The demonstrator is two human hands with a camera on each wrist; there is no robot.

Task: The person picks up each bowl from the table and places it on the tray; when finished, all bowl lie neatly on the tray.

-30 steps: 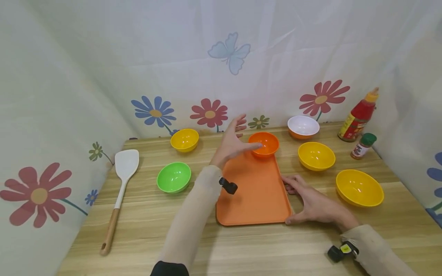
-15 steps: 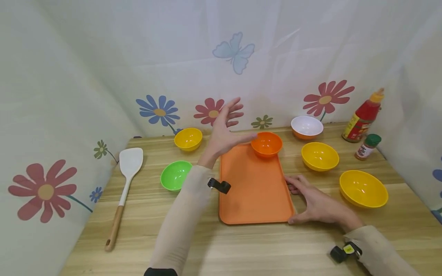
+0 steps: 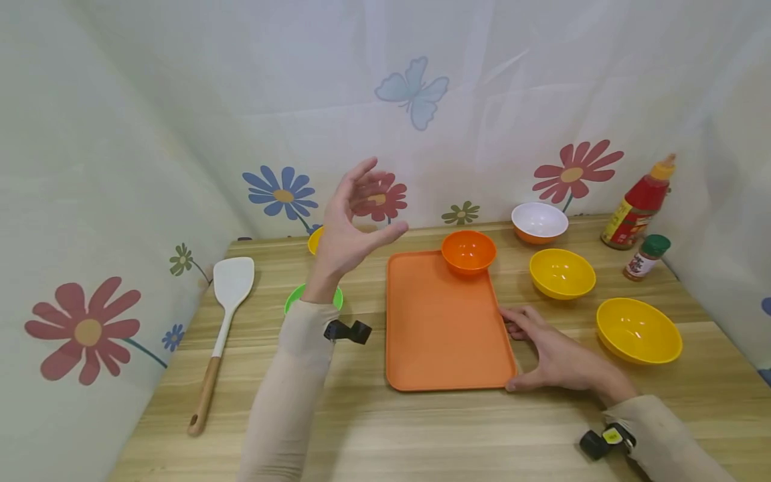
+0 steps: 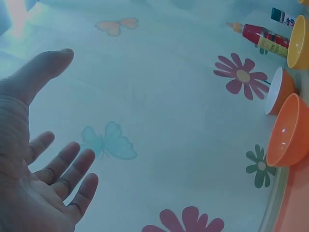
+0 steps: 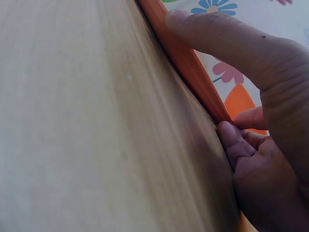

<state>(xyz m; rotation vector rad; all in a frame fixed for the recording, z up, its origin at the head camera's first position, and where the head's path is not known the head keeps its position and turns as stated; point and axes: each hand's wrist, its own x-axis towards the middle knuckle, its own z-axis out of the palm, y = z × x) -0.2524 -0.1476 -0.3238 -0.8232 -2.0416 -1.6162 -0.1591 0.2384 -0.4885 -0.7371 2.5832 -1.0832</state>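
Note:
My left hand (image 3: pixel 349 234) is raised in the air with fingers spread and holds nothing. It covers most of a small yellow bowl (image 3: pixel 314 242), and its wrist hides part of a green bowl (image 3: pixel 293 298). An orange rectangular tray (image 3: pixel 446 335) lies flat on the table. An orange bowl (image 3: pixel 469 253) sits at the tray's far right corner; whether it rests fully on the tray I cannot tell. Along the tray's right edge, my right hand (image 3: pixel 560 355) touches the rim, thumb near the front corner and fingers farther back, as the right wrist view also shows.
Two yellow bowls, a middle one (image 3: pixel 562 274) and a larger one (image 3: pixel 638 331), stand to the right. Behind are a white-lined bowl (image 3: pixel 539 223), a red sauce bottle (image 3: pixel 638 204) and a green-capped spice jar (image 3: pixel 646 258). A white spatula (image 3: pixel 225 321) lies left. Flowered cloth (image 3: pixel 458 134) surrounds the table.
My left hand has moved left and up, away from the orange bowl and tray. The right hand stays at the tray's edge. The head view has shifted slightly.

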